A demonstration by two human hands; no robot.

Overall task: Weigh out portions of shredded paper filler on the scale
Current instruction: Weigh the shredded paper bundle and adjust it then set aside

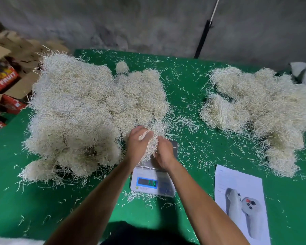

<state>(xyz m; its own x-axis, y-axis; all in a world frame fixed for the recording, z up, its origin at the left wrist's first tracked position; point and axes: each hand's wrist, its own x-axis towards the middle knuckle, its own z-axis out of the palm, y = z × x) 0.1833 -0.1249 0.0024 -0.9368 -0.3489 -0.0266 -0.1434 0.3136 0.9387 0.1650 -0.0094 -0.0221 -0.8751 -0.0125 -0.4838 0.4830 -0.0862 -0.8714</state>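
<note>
Shredded paper filler, a small clump, sits bunched between both hands directly over the pan of the scale, which lies just below centre with its display facing the person. The left hand curls around the clump from nine o'clock and the right hand pinches into it from four o'clock, so both are grasping the same tuft. It looks very light, springy and loose; strands would likely shed at any squeeze, so gathering it from underneath with cupped fingers seems wiser than tugging at the fringe. The scale's display shows a low reading, though the digits are too blurred to trust. At ten o'clock from the scale spreads the large heap of the same filler, touching the clump's far edge; at two o'clock, well apart, lie smaller separate mounds, probably portions already weighed. A printed sheet rests at four o'clock. All of it lies on a green table cover littered with stray strands, with cardboard boxes at nine o'clock and a grey wall behind.
</note>
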